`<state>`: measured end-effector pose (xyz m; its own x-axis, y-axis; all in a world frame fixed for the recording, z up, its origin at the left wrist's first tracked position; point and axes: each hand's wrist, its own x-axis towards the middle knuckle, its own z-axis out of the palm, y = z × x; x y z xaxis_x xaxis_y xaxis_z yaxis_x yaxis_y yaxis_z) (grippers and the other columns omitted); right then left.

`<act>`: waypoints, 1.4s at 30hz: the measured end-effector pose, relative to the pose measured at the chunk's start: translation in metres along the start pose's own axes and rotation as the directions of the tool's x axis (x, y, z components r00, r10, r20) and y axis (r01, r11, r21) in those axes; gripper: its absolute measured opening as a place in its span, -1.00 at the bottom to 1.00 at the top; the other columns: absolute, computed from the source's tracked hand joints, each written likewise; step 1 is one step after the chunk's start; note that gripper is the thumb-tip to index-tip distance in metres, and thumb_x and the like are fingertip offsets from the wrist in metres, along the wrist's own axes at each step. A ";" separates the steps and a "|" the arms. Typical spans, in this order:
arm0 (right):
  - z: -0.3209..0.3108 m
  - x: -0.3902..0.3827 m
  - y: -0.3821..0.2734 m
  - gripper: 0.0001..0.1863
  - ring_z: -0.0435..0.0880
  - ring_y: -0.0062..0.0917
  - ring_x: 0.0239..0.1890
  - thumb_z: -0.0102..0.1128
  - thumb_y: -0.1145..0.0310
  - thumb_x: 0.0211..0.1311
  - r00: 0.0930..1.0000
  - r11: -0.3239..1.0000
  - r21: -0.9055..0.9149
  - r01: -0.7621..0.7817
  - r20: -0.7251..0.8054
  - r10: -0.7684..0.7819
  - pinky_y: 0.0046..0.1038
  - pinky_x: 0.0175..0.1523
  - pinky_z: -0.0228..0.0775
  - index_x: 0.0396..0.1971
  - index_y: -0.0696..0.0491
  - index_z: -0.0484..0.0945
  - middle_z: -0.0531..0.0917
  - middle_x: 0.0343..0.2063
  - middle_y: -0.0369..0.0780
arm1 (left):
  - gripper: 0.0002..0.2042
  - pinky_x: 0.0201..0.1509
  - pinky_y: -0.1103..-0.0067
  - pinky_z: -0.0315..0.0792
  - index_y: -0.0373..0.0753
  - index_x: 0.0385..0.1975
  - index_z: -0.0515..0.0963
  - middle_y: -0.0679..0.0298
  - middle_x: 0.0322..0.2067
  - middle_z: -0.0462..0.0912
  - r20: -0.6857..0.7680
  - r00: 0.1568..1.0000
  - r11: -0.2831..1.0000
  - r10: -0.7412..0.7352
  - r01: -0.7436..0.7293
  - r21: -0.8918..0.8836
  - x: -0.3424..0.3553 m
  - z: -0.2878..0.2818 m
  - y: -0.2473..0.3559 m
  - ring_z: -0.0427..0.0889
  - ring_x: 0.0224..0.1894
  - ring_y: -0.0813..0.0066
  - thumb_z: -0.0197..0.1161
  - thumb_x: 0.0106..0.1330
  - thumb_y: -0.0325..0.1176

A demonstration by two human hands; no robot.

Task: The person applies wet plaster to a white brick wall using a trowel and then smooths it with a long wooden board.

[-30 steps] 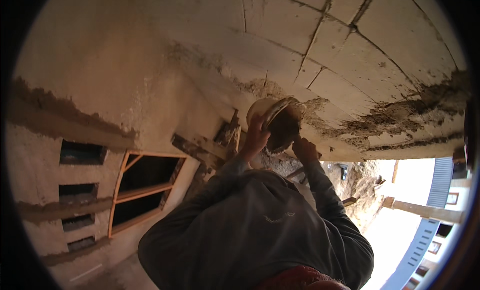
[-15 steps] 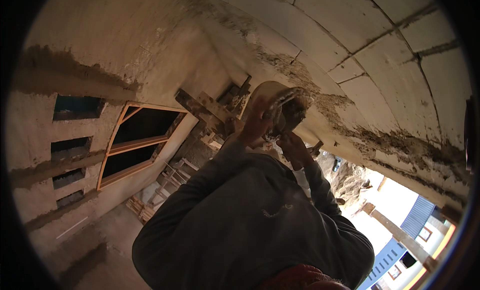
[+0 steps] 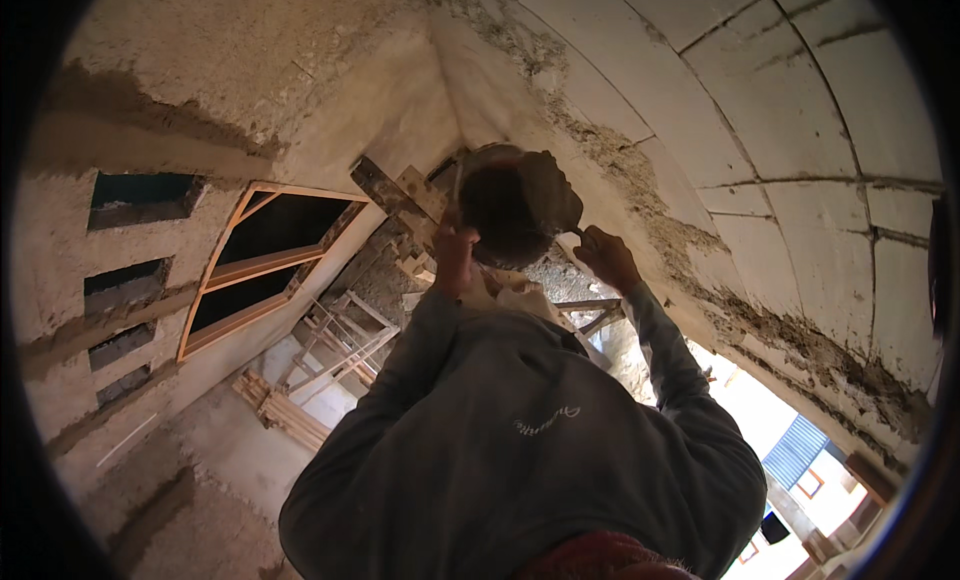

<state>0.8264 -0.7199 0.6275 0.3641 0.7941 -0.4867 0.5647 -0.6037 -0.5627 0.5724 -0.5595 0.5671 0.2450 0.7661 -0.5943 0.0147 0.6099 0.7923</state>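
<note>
My left hand is closed on the near left rim of a dark round bucket in front of my chest. The bucket's mouth faces me and its inside is in deep shade. At its right side, a trowel carries a thick lump of grey mortar. My right hand is closed round the trowel's handle, whose blade is hidden under the lump. Beyond the bucket, the corner between two walls shows smooth plaster.
Pale block wall with rough mortar stands at the right. On the left are a wooden window frame and several wall openings. A wooden plank juts out beside the bucket. Lower down lie stacked timber and a wooden frame.
The bucket has turned from a tilt so its mouth faces me. My right hand has moved right, away from my left, and the trowel with mortar now shows at the bucket's right side.
</note>
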 end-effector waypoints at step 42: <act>-0.036 0.034 -0.035 -0.65 0.64 -0.49 -0.44 0.03 0.12 0.47 0.814 0.891 0.106 0.441 0.372 -0.447 -0.39 -0.41 0.55 -0.04 0.11 0.47 0.60 -0.37 -0.22 | -0.36 -0.04 0.58 0.53 -0.31 0.24 0.40 0.29 -0.09 0.61 -0.062 0.959 0.960 0.276 -0.271 0.075 -0.027 -0.059 0.056 0.61 -0.14 0.43 0.23 0.02 -0.56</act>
<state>0.8457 -0.6691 0.6542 -0.2318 0.8896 -0.3936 0.5852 -0.1956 -0.7869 0.5093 -0.5341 0.6198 0.1794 0.9156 -0.3598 0.0203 0.3622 0.9319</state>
